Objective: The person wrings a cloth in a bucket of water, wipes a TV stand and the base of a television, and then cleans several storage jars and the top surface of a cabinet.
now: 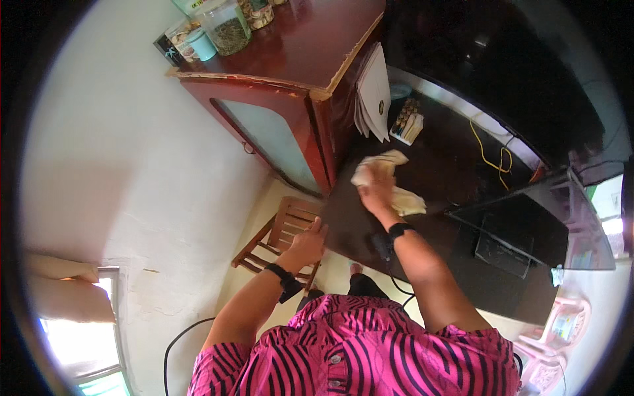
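Note:
A pale cream cloth (409, 202) lies bunched on the dark tabletop (354, 222), with my right hand (377, 190) pressed over it. Parts of the cloth stick out beyond my fingers and beside my wrist; the rest is hidden under the palm. My left hand (306, 245) holds nothing and is at the near left edge of the table, fingers partly spread. Whether its fingertips touch that edge, I cannot tell. Both wrists wear black bands. Under my left hand, lower down, a slatted wooden chair (292, 225) stands on the floor.
A red cabinet (317, 123) with a frosted door borders the table, jars (225, 29) on its top. Papers (375, 94) lean against its side, near a white tray of small items (408, 126). A large black screen (495, 64), yellow cable (480, 148) and glass panel (535, 222) lie rightward.

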Demonstrator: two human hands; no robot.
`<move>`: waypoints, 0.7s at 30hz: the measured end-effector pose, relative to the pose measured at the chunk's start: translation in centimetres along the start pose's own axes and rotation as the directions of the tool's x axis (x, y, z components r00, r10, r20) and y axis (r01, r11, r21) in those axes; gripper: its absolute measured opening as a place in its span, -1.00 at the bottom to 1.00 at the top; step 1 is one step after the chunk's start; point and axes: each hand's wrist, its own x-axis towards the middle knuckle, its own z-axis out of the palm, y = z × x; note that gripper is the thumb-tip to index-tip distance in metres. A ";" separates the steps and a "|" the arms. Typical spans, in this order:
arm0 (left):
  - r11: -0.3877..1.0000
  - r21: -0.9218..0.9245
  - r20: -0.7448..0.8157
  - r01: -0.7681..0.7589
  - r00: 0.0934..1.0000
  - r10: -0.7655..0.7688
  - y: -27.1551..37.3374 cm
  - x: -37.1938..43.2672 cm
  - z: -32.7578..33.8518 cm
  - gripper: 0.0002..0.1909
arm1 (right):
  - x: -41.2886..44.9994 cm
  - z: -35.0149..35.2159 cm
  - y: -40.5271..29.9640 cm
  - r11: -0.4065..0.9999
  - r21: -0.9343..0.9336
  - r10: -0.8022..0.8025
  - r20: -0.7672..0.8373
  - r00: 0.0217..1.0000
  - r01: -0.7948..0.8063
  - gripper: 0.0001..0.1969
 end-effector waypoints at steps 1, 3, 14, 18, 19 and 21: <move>0.998 -0.064 0.043 0.005 0.999 -0.002 0.1 -0.1 -1.1 -0.30 | -0.3 0.2 -2.0 0.985 0.100 -0.140 0.010 0.990 0.138 -0.45; 0.992 -0.127 0.073 0.023 0.997 -0.014 -1.0 -1.1 -0.8 -0.31 | -1.8 -0.9 -7.2 0.918 0.236 -0.337 0.045 0.940 0.318 -0.58; 0.961 -0.275 -0.011 0.040 0.999 -0.045 -3.0 -3.2 0.0 -0.47 | -16.2 -8.7 -5.4 0.897 0.324 -0.358 0.134 0.924 0.301 -0.59; 0.961 -0.270 -0.110 -0.068 0.993 0.040 -2.2 -1.5 -1.0 -0.34 | -23.2 -11.0 5.8 0.999 -0.044 -0.010 0.129 0.992 0.016 -0.41; 0.983 -0.159 -0.097 -0.092 0.992 0.077 -1.8 -0.8 -1.0 -0.29 | -24.8 -11.7 9.0 0.984 -0.099 0.152 0.020 0.988 -0.150 -0.43; 0.990 -0.043 -0.099 -0.132 0.987 0.127 -1.1 0.8 -0.7 -0.23 | -27.2 -13.3 14.4 0.872 -0.119 0.460 -0.134 0.877 -0.476 -0.46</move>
